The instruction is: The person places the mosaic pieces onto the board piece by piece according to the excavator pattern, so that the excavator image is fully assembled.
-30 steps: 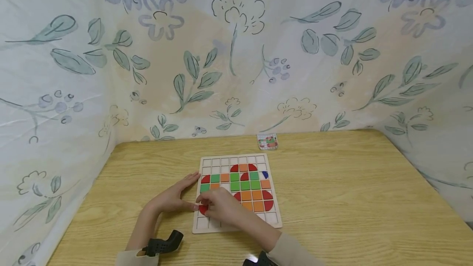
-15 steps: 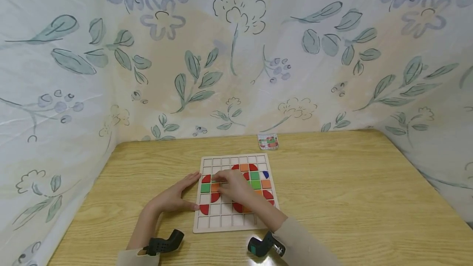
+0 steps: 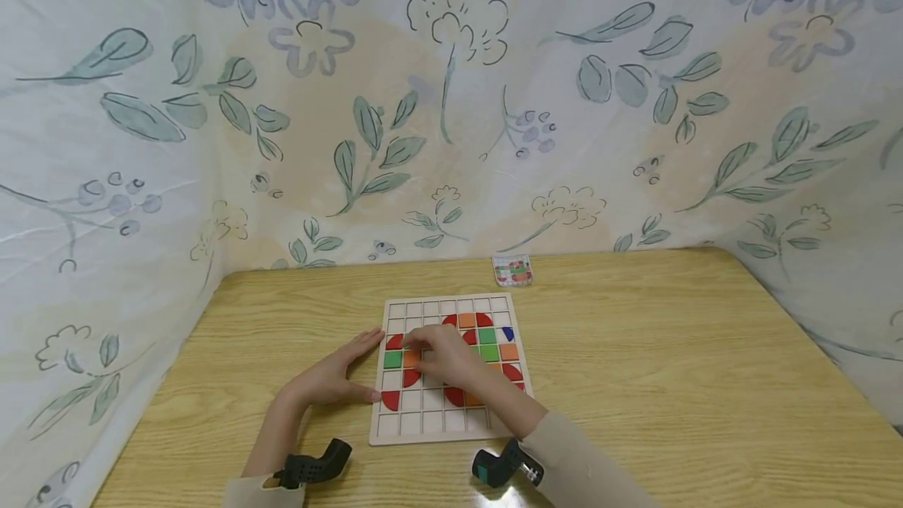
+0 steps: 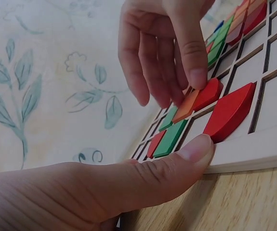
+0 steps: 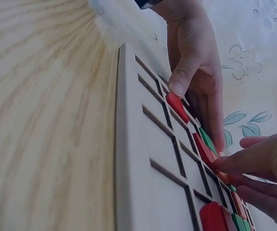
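Observation:
A wooden grid board [image 3: 412,436] lies on the table, holding red, green and orange tiles. My left hand [image 3: 330,376] rests along its left edge, fingers straight. In the left wrist view, my left thumb touches beside a red quarter-circle tile [image 4: 230,111]. My right hand [image 3: 447,357] is over the left part of the grid, with thumb and fingertips at opposite sides of an orange square tile [image 4: 185,107]. A second red quarter-circle tile [image 4: 209,95] adjoins it by the thumb. Green tiles [image 4: 171,137] lie beyond. My right hand hides part of the board's middle in the head view.
A small pattern card [image 3: 513,271] with coloured shapes lies behind the board near the table's back edge. A blue piece [image 3: 508,333] sits at the board's right side. Wood-grain table [image 3: 656,382] surrounds the board, and floral cloth [image 3: 451,100] hangs behind.
My right hand has left the lower-left red tile and moved up and right to the orange tile, uncovering red quarter-circles. Over the last half second it has barely moved. The left hand stays put.

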Motion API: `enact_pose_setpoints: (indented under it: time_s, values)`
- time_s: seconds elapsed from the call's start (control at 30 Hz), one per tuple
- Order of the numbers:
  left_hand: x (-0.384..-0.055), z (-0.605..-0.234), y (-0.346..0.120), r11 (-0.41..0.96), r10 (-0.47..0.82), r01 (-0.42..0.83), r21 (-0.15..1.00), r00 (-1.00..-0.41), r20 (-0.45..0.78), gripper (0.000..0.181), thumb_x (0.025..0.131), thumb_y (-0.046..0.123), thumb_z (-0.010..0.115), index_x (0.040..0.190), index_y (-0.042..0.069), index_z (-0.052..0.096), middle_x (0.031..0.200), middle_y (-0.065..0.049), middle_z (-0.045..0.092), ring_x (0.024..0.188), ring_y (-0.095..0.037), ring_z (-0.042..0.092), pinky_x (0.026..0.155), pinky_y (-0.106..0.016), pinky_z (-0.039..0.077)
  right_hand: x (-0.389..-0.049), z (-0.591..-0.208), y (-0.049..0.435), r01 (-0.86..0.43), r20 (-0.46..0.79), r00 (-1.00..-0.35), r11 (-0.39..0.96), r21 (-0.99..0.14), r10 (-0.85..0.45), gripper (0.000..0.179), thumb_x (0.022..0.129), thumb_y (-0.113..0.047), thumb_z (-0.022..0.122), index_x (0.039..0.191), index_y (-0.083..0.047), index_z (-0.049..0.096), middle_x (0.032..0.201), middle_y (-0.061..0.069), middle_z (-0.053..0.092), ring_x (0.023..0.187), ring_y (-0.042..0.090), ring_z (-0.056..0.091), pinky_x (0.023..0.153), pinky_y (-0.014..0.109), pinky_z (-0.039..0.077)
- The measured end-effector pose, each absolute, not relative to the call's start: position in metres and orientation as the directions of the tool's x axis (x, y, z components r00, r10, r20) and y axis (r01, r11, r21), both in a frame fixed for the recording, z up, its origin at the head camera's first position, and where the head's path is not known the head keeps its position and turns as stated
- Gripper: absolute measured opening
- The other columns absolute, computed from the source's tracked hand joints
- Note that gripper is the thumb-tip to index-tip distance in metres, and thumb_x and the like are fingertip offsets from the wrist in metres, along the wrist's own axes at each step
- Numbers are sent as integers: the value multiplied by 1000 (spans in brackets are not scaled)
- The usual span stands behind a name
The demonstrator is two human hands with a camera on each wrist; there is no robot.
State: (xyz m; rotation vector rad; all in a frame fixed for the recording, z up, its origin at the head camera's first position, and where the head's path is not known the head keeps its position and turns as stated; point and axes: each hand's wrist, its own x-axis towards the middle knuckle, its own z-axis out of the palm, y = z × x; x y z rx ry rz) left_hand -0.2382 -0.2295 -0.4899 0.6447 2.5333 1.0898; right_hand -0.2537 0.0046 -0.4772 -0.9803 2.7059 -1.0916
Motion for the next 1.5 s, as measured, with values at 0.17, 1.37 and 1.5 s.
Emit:
enact_pose_setpoints:
  time_s: [0.17, 1.37, 1.5]
  values:
    - [-238, -489, -229, 613, 513, 283, 737, -853, -99, 94, 71, 35, 78, 147, 12, 26, 153, -13, 17, 140, -37, 8, 107, -61, 15, -253, -477, 4, -521, 155, -801, 547, -655, -578, 27, 79, -5, 70, 106, -10, 68, 106, -1, 68, 97, 9, 60, 87, 23, 49]
    - [-238, -488, -230, 614, 506, 266, 743, -855, -112, 94, 71, 34, 78, 147, 14, 26, 154, -12, 16, 140, -37, 6, 107, -61, 13, -261, -483, 15, -518, 144, -751, 440, -733, -644, 29, 82, -5, 67, 110, -13, 67, 108, -3, 66, 100, 7, 59, 89, 22, 47]
    - [-239, -488, -230, 613, 505, 263, 745, -856, -114, 94, 71, 34, 78, 147, 14, 26, 154, -12, 15, 140, -37, 6, 107, -61, 12, -263, -487, 17, -464, 173, -786, 381, -800, -593, 28, 81, -8, 70, 109, -10, 67, 107, 0, 67, 100, 11, 62, 86, 20, 48]
